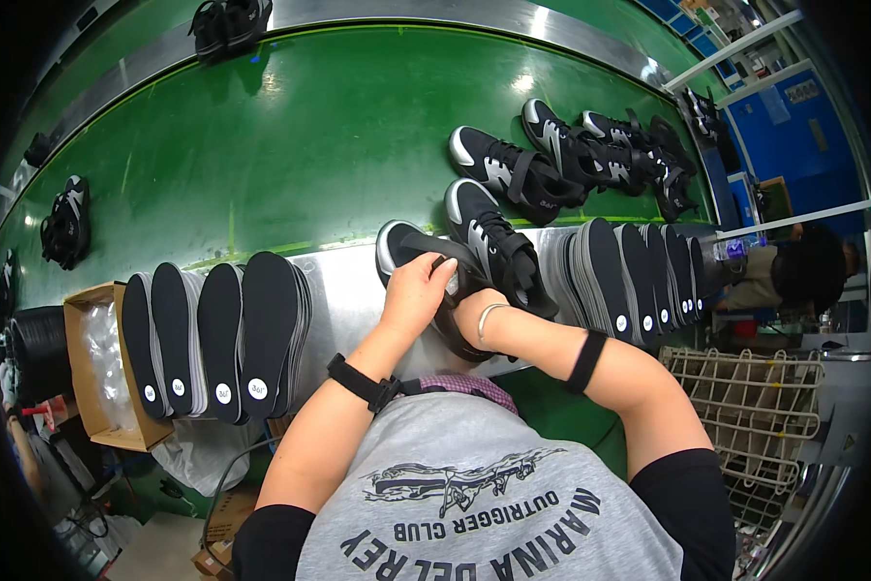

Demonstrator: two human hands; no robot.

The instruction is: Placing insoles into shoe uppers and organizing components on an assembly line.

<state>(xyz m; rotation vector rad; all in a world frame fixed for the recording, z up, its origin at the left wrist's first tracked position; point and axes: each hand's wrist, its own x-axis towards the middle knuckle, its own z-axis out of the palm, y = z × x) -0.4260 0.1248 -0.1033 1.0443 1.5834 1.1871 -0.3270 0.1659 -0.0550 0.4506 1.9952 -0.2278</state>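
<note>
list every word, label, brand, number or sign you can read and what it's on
Grey shirt: dark lettering beside a drawing, legible but not copied out here.
Insole stacks at left: dark marks on round white labels, also not copied out.
Insole stacks at right: similar labels, marks too small to read surely.
Strapped shoe on the green surface: tiny pale heel mark, too small.
Held shoe: none readable.

Held shoe (426, 242) was black and silver. Left insoles (275, 329) were black, white-dotted. Far surface (358, 126) was green, near cloth (474, 384) purple check.
</note>
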